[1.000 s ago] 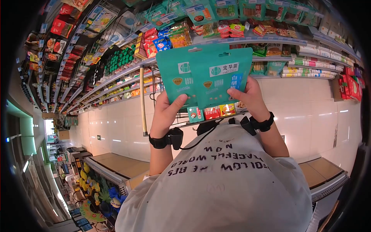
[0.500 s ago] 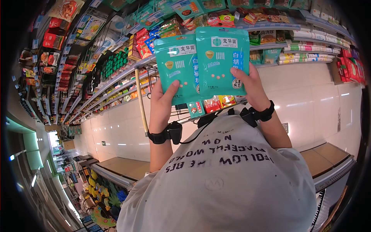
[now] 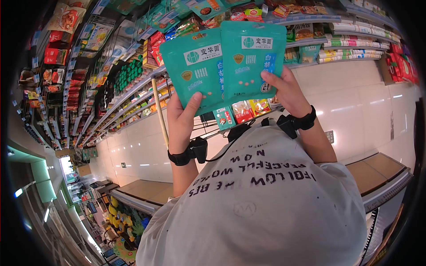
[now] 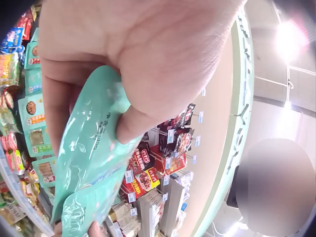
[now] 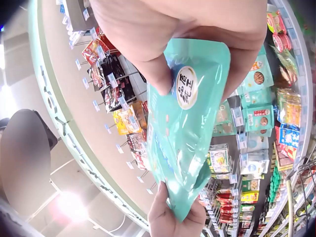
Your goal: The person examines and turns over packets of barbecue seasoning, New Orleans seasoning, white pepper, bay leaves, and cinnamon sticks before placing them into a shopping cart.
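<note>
Toward shelves [image 3: 306, 43], pouches [image 3: 230, 66] lengthwise, top-first

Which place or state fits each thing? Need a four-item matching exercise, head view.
Things
1. Flat, glossy green front pouch, overlapping the other
2. Flat, glossy green rear pouch, partly covered
3. Pale grey cloth shirt with black lettering
4. Small red-and-white packet

Places/states
A. Between a green packet and a yellow packet
B. Gripped by the left hand
C. Being worn
D. Gripped by the right hand

Pairs: 1-D, 2-B, 3-C, 4-A
</note>
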A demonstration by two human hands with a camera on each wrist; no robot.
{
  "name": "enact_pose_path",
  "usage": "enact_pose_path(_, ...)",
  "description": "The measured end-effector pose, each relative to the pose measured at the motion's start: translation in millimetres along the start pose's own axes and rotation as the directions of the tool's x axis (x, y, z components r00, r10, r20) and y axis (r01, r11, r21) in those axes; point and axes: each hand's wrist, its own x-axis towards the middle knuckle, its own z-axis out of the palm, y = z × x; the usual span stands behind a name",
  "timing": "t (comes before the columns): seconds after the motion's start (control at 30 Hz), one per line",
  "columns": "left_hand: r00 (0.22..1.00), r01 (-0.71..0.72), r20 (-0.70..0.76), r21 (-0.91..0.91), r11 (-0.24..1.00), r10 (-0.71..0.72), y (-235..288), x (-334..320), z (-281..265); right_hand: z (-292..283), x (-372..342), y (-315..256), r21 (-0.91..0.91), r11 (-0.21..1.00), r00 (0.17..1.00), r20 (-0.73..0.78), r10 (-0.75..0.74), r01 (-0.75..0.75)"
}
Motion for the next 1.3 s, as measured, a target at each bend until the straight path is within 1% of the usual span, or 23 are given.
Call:
enact_pose_path(0.03, 1.000, 0.002, 0.003, 0.000, 1.000, -0.002, 0, 1, 1, 0, 0, -1, 0.001, 1.000, 1.000, -0.003, 0.000, 0.000)
enact_pose_path(0.1, 0.997, 0.053, -0.049, -0.088, 0.995, -0.057, 0, 3, 4, 1, 0, -4, 0.065, 0.995, 0.996, 0.052, 0.077, -0.080)
enact_pose_path(0.13, 0.997, 0.051, -0.048, -0.087, 0.995, -0.056, 1, 4, 6, 0, 0, -3, 0.066, 0.995, 0.996, 0.051, 0.075, -0.078)
enact_pose_path(0.2, 0.991, 0.114, -0.045, -0.206, 0.972, -0.126, 2, 5, 10, 0, 0, -1, -0.018, 0.999, 0.996, 0.073, 0.048, -0.047)
enact_pose_path(0.33, 0.985, 0.157, -0.032, -0.281, 0.947, -0.172, 0, 10, 11, 4, -2, -4, -0.019, 0.997, 0.997, 0.038, 0.070, -0.069)
enact_pose_path(0.43, 0.971, 0.222, 0.000, -0.383, 0.897, -0.240, -2, 13, 11, 5, -1, -5, 0.018, 0.994, 0.994, 0.022, 0.110, -0.111)
enact_pose_path(0.5, 0.968, 0.224, -0.013, -0.390, 0.893, -0.249, -3, 12, 10, 3, -1, -3, 0.028, 0.989, 0.989, 0.000, 0.148, -0.148)
enact_pose_path(0.57, 0.965, 0.229, -0.026, -0.400, 0.888, -0.260, -6, 10, 7, 5, -2, -4, 0.028, 0.992, 0.993, -0.005, 0.121, -0.121)
enact_pose_path(0.73, 0.990, 0.118, -0.038, -0.304, 0.945, -0.136, -18, 7, -19, -1, -4, -2, -0.014, 0.998, 0.998, 0.004, 0.058, -0.058)
enact_pose_path(0.77, 0.990, 0.119, -0.037, -0.305, 0.945, -0.137, -16, 7, -24, -3, -4, -3, 0.040, 0.999, 0.999, -0.013, 0.035, -0.035)
enact_pose_path(0.8, 0.993, 0.056, -0.074, -0.352, 0.934, -0.088, -14, 7, -29, -4, -4, -3, 0.093, 0.996, 0.999, -0.032, 0.014, -0.010)
enact_pose_path(0.83, 0.993, -0.007, -0.114, -0.397, 0.918, -0.041, -12, 7, -31, -5, -4, -5, 0.093, 0.996, 0.999, -0.035, 0.014, -0.011)
enact_pose_path(0.87, 0.993, -0.005, -0.112, -0.398, 0.917, -0.043, -10, 7, -32, -7, -4, -6, 0.098, 0.995, 0.998, -0.058, -0.008, 0.014)
enact_pose_path(0.93, 0.983, -0.070, -0.184, -0.450, 0.890, -0.015, -1, 6, -29, -9, -3, -6, 0.100, 0.994, 0.996, -0.083, -0.029, 0.037)
enact_pose_path(1.0, 0.982, -0.072, -0.188, -0.447, 0.892, -0.015, -1, 7, -21, -7, -3, 0, -0.014, 1.000, 0.999, -0.040, -0.001, 0.000)
enact_pose_path(1.03, 0.989, -0.016, -0.141, -0.377, 0.926, -0.040, -6, 8, -18, -4, -3, 3, -0.017, 1.000, 0.999, -0.037, 0.002, -0.003)
enact_pose_path(1.07, 0.993, 0.036, -0.095, -0.301, 0.953, -0.068, -9, 10, -13, 0, -5, 5, -0.052, 0.998, 1.000, 0.010, 0.019, -0.018)
enact_pose_path(1.1, 0.994, 0.042, -0.090, -0.214, 0.976, -0.062, -12, 14, -5, 4, -6, 7, -0.088, 0.996, 0.998, 0.055, 0.036, -0.031)
enact_pose_path(1.13, 0.994, 0.040, -0.091, -0.216, 0.976, -0.061, -15, 16, -1, 6, -8, 5, -0.090, 0.995, 0.998, 0.055, 0.036, -0.031)
enact_pose_path(1.2, 0.991, 0.100, -0.063, -0.242, 0.965, -0.118, -21, 18, 3, 10, -13, -1, -0.080, 0.988, 0.987, 0.081, 0.136, -0.130)
enact_pose_path(1.23, 0.986, 0.134, -0.055, -0.277, 0.951, -0.155, -23, 18, 3, 9, -14, -2, -0.080, 0.989, 0.988, 0.078, 0.132, -0.126)
enact_pose_path(1.27, 0.987, 0.135, -0.052, -0.276, 0.952, -0.155, -26, 17, 3, 7, -14, -2, -0.027, 0.988, 0.982, 0.110, 0.154, -0.152)
enact_pose_path(1.3, 0.979, 0.170, -0.056, -0.295, 0.940, -0.195, -28, 15, 3, 6, -15, -2, 0.026, 0.983, 0.974, 0.144, 0.174, -0.180)
